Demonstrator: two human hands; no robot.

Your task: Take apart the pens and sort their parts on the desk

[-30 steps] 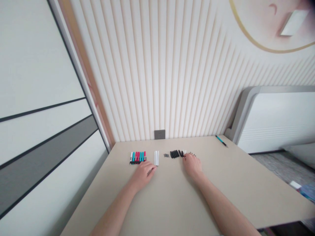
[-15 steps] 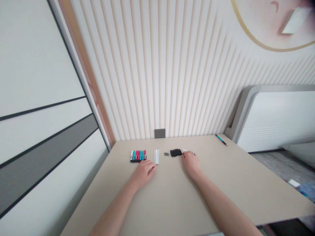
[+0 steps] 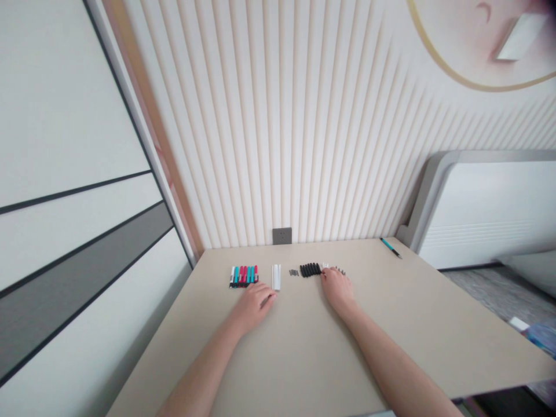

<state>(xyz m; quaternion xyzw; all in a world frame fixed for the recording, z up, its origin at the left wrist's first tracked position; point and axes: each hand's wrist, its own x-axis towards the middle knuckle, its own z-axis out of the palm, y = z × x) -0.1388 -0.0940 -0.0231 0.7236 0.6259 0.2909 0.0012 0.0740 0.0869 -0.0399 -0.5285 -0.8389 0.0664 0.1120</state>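
My left hand rests on the table just below the white rods, its thumb and forefinger drawn together near their lower ends. Whatever sits between those fingertips is too small to make out. At the right end of a row of short black tubes, my right hand has its fingertips closed around a small dark piece that looks like one of them. Left of the rods lies a row of pen barrels in white, teal and pink with black ends. Small grey pieces lie between rods and tubes.
Small white pieces and grey pointed pieces lie behind my right hand, partly hidden. A teal and black pen is at the far right of the table. A ribbed wall with a socket borders the back.
The black tubes at the left end of the row have shifted very slightly. Both hands keep almost the same place and shape.
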